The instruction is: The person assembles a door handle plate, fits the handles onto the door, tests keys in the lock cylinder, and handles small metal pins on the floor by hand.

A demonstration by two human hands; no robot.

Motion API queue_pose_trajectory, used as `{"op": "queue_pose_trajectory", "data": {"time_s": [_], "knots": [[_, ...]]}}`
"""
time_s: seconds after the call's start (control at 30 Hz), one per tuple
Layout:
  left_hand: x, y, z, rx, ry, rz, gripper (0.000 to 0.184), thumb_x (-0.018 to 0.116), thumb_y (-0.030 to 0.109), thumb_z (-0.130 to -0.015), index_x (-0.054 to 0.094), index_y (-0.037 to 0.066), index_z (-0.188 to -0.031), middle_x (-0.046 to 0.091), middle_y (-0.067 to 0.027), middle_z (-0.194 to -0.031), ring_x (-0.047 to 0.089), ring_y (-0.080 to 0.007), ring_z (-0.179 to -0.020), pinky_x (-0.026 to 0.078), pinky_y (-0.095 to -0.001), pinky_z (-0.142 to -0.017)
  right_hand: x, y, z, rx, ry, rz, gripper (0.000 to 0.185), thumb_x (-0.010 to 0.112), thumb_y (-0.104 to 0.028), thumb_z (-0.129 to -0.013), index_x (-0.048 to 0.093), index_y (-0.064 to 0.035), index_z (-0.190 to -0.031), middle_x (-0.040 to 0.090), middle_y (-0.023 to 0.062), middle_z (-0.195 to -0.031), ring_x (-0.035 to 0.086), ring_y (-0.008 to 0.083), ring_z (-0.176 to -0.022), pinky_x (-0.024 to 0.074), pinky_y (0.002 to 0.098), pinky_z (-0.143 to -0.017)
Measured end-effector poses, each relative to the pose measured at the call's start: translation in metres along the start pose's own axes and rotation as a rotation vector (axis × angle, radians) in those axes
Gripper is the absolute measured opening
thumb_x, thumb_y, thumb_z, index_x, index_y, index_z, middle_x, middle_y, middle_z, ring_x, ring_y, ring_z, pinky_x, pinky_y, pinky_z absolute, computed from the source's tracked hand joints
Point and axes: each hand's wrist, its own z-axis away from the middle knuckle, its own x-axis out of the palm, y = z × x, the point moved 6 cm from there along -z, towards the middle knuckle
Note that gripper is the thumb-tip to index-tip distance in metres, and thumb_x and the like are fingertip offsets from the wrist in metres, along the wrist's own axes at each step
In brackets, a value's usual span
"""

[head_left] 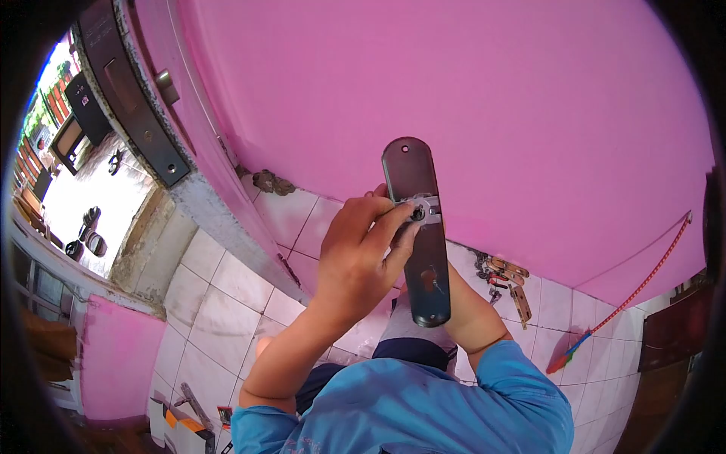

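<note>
Dark metal plate with rounded ends is held up before the blue shirt; the left hand's fingers close on its silver-coloured fitting. The right hand (hidden behind the plate) has a grip I cannot tell. Beyond, flat brown oblong pieces lie on white floor tiles, near a pink wall.

We see strong daylight from the left, bleaching the outdoor floor nearly white; the pink wall looks evenly bright, with a thin shadow slanting across its right side; fisheye distortion curves the door; blackness rounds our corners.
</note>
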Motion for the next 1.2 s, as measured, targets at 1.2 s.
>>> {"op": "queue_pose_trajectory", "data": {"time_s": [1.2], "knots": [[-0.008, -0.007, 0.012, -0.265, -0.034, 0.202, 0.01, 0.068, -0.002, -0.086, 0.063, 0.0, -0.094, 0.058, -0.0089, -0.092, 0.055, -0.0173, -0.069, 0.047, -0.0297, -0.065, 0.03, -0.039, 0.012, -0.654, -0.213, 0.812, 0.065, 0.031, -0.052, -0.108, 0.06, 0.0034, -0.122, 0.07, 0.0206, -0.113, 0.068, 0.0171, -0.091, 0.0549, 0.0284, -0.076]]}}
